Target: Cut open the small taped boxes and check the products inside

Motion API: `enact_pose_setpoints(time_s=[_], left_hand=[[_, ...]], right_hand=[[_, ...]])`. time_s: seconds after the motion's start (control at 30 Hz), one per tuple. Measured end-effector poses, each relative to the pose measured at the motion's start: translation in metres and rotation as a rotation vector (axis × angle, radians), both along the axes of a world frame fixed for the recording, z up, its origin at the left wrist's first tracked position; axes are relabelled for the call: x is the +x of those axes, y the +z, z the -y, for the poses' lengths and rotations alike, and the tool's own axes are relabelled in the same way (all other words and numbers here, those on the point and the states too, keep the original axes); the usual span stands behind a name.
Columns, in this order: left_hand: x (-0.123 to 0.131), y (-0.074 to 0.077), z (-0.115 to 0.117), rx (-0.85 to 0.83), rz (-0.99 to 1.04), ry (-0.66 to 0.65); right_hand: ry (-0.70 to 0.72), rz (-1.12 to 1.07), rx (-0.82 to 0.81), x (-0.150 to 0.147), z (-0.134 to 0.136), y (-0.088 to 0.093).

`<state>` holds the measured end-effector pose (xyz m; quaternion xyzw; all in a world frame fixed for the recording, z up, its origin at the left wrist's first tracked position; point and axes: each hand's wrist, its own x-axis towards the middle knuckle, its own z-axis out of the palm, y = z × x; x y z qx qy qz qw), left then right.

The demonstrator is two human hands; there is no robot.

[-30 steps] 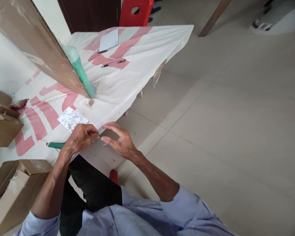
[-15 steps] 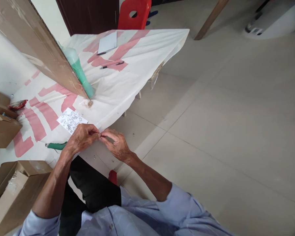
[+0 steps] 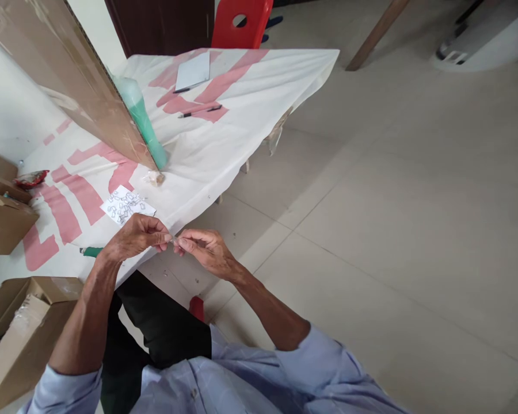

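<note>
Head view: beside the cloth-covered desk (image 3: pixel 198 155), the left hand (image 3: pixel 140 236) and right hand (image 3: pixel 205 250) are working near a white card (image 3: pixel 149 211) bearing small pieces (image 3: pixel 124 204), fingers (image 3: pixel 159 237) pinching a tiny clear piece (image 3: pixel 173 239); fine handling seems underway, the next move calling for steadiness.

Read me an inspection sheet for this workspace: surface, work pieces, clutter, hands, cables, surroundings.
Surface: creased white tablecloth, pink-red markings.
Work pieces: small pieces scattered on white card; tiny item between the hands, too small to identify.
Clutter: cardboard panel, green bottle, black pen, red packet, green object by left forearm.
Hands: left hand and right hand pinch tiny item near tablecloth's edge.
Cables: nothing seen.
Surroundings: cardboard boxes, red chair, tiled floor.
</note>
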<state>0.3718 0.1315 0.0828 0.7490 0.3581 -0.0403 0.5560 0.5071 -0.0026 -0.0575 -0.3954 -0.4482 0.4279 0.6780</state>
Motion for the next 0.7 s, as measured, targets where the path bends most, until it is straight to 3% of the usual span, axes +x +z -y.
enact_pose_setpoints(time_s=[0.17,0.5,0.63,0.7], left_hand=[[-0.005,0.0,0.004,-0.054,0.011,-0.006],[-0.005,-0.002,0.006,0.105,-0.044,-0.037],[-0.007,-0.004,-0.01,0.087,-0.087,-0.099],[-0.007,-0.008,-0.03,0.171,-0.07,-0.064]], right_hand=[[0.068,-0.037,-0.033,0.005,0.003,0.002],[-0.067,0.144,0.007,-0.003,-0.002,0.01],[-0.099,0.13,0.007,0.001,-0.002,0.002],[-0.143,0.078,-0.032,0.003,-0.001,-0.004]])
